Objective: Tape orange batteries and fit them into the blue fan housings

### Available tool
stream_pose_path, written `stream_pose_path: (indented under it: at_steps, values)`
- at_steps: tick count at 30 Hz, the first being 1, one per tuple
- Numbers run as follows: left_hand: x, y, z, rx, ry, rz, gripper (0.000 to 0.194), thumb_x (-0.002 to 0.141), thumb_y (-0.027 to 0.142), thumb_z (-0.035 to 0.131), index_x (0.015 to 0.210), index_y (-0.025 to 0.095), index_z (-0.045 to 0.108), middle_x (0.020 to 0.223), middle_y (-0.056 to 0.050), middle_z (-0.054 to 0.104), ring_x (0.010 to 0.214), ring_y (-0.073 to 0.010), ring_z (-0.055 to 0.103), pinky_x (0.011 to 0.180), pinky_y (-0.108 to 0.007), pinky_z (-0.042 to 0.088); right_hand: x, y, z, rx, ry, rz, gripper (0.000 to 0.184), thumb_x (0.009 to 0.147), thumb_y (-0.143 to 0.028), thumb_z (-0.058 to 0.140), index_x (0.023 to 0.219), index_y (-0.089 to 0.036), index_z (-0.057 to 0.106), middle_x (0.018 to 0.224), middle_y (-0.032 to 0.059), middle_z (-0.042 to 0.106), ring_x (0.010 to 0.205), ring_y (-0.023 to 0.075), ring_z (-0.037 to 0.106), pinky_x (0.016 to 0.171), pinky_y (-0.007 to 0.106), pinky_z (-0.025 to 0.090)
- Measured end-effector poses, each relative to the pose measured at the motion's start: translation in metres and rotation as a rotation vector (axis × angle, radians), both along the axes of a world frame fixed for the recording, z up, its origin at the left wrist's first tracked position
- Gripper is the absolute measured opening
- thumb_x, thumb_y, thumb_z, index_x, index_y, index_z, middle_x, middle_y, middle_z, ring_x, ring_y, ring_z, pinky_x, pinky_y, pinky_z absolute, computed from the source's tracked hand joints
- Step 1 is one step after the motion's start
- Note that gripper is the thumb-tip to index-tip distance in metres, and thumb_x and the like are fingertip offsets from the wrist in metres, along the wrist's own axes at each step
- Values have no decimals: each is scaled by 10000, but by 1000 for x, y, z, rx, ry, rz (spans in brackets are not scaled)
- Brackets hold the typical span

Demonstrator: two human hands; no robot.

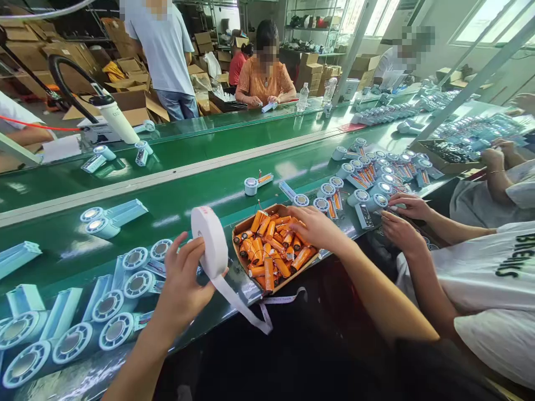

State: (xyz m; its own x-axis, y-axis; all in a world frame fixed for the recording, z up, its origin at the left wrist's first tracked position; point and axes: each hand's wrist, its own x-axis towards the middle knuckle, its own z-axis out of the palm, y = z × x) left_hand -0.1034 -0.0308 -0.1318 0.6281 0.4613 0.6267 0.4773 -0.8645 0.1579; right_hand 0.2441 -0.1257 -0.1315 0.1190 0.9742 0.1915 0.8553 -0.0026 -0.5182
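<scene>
Head view, listed near to far. Left hand (188, 278): grasps a roll of white tape (217, 242), which hides some fingertips; a loose strip trails past the tabletop (194, 324) edge, its print illegible. Pale-blue housings (73, 342): group at left, the outermost cut off by the frame. Cardboard box (293, 277): sits on the tabletop, heaped with orange cells (258, 252), lower layers buried. Right hand (314, 229): reaches over the cells, fingers slightly bent; cannot tell whether it grips one. Green belt (200, 192): runs beyond.
</scene>
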Motion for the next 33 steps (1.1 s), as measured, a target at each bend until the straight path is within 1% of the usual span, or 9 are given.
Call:
stream_pose_path:
  at_steps: [2, 4, 10, 13, 19, 23, 28, 30, 33]
  values:
    - [4, -7, -6, -3, 14, -35, 462, 948, 284, 724, 1356, 218, 518, 1300, -134, 644, 1445, -415, 471, 1152, -627, 504, 17, 15, -2, -107, -162, -53, 321, 935, -163, 716, 1247, -159, 790, 1153, 153, 804, 1158, 340, 712, 1084, 495, 534]
    - [7, -13, -11, -19, 31, -56, 473, 929, 226, 714, 1363, 204, 526, 1302, -138, 650, 1437, -406, 466, 1144, -609, 515, 21, 17, -5, -82, -139, -52, 266, 909, -150, 740, 1159, -186, 822, 1079, 127, 808, 1104, 322, 727, 1062, 488, 555]
    - [14, -29, -19, -33, 83, -75, 511, 838, 107, 715, 1326, 217, 612, 1221, -106, 679, 1314, -384, 509, 1075, -543, 546, -11, -15, -9, 556, 512, -114, 121, 891, -298, 809, 1005, -260, 809, 1111, 64, 789, 1046, 239, 752, 933, 402, 637]
    - [20, -36, -18, -46, 118, -108, 527, 820, 89, 734, 1323, 216, 642, 1189, -100, 690, 1285, -376, 508, 1071, -528, 538, -38, -26, -6, 633, 808, -104, 159, 853, -300, 863, 966, -233, 773, 1089, 71, 814, 1048, 239, 778, 916, 392, 665]
    - [30, -43, -12, -53, 144, -146, 602, 775, 63, 798, 1343, 198, 652, 1200, -103, 699, 1280, -376, 489, 1095, -521, 516, -67, -31, -1, 757, 878, -98, 168, 820, -231, 902, 888, -234, 749, 937, 51, 824, 917, 218, 800, 850, 362, 677]
    - [31, -44, -10, -41, 145, -147, 562, 791, 70, 796, 1323, 189, 661, 1190, -106, 701, 1282, -370, 489, 1093, -511, 520, -68, -33, -3, 741, 939, -110, 185, 813, -189, 902, 905, -243, 751, 945, 38, 820, 930, 198, 792, 850, 326, 664]
    - [24, -36, -5, 13, 150, -128, 475, 850, 86, 745, 1307, 186, 662, 1165, -112, 698, 1263, -360, 512, 1069, -502, 532, -56, -38, 9, 703, 1303, -136, 384, 806, -268, 922, 1115, -327, 702, 1029, -18, 798, 999, 166, 763, 865, 297, 643]
    - [22, -34, -3, 33, 149, -116, 462, 858, 79, 736, 1302, 178, 660, 1158, -116, 694, 1258, -362, 515, 1068, -505, 534, -53, -41, 16, 626, 1389, -115, 401, 817, -320, 913, 1148, -332, 688, 1051, -10, 789, 1011, 187, 759, 864, 333, 649]
    - [20, -33, 1, 52, 147, -120, 468, 868, 87, 742, 1317, 180, 649, 1153, -116, 693, 1260, -363, 514, 1068, -503, 539, -56, -45, 22, 381, 1427, -36, 542, 770, -340, 948, 1232, -314, 665, 1077, 34, 806, 985, 232, 766, 853, 396, 656]
